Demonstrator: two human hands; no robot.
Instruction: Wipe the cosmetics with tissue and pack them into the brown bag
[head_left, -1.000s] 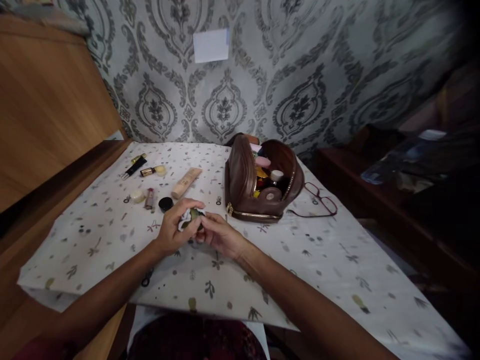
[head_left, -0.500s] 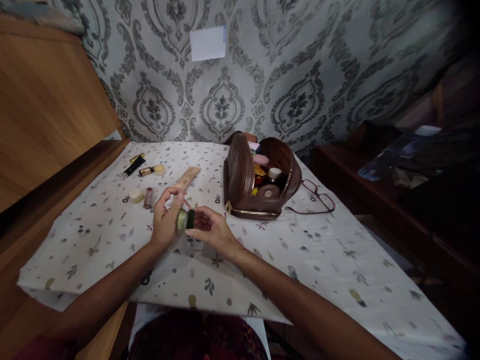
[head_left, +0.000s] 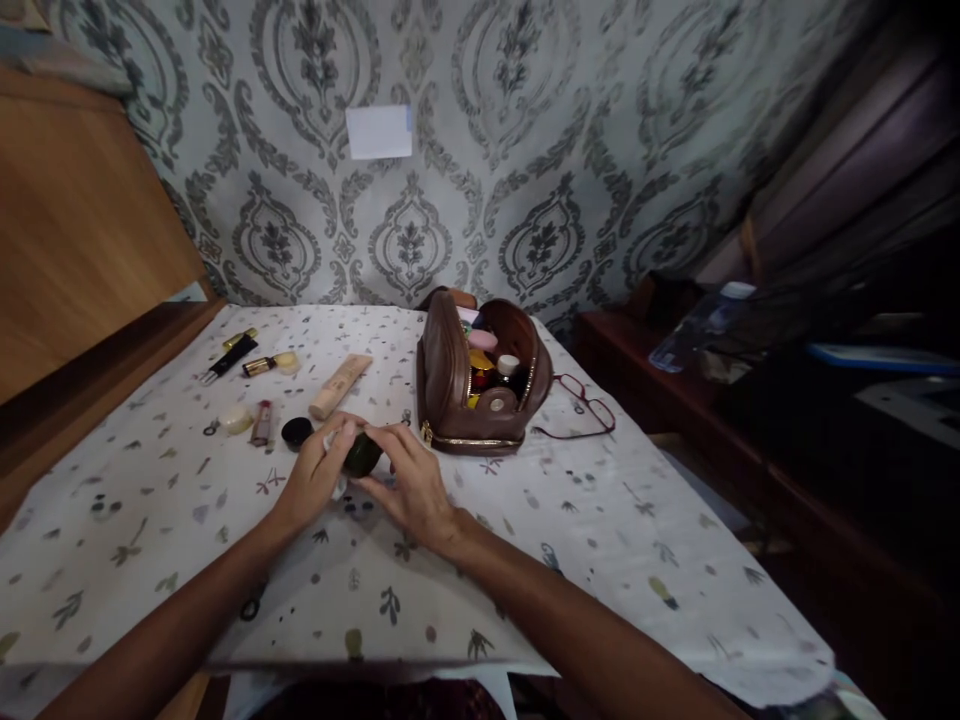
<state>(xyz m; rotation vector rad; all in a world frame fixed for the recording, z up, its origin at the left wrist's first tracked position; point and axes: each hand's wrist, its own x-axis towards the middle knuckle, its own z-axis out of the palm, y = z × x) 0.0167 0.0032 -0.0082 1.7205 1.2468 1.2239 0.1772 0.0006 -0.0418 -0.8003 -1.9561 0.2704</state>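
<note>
Just above the table, a small cosmetic jar with a dark green lid point(head_left: 364, 455) is held between my two hands. My left hand point(head_left: 311, 478) closes around its left side. A bit of something white shows under those fingers; I cannot make out what it is. My right hand point(head_left: 411, 480) grips the lid from the right with thumb and fingers. Beyond my left hand lie a black round cap point(head_left: 297, 432) and a beige squeeze tube point(head_left: 340, 386). Left of them are a small lipstick-like tube point(head_left: 262, 424) and a pale round pot point(head_left: 236, 419).
A brown cosmetic bag point(head_left: 472, 425) stands unzipped right of my hands, holding several items. Red-framed glasses point(head_left: 592, 415) lie beside it. Further left are a black tube point(head_left: 231, 357), a gold-and-black tube point(head_left: 259, 367) and a yellowish pot point(head_left: 286, 362). A clear bottle point(head_left: 697, 330) lies on the dark bench.
The jar has turned from sideways so that its dark lid faces up toward me. My right fingers have closed over the lid. The black cap has come into sight, and the whole view has shifted.
</note>
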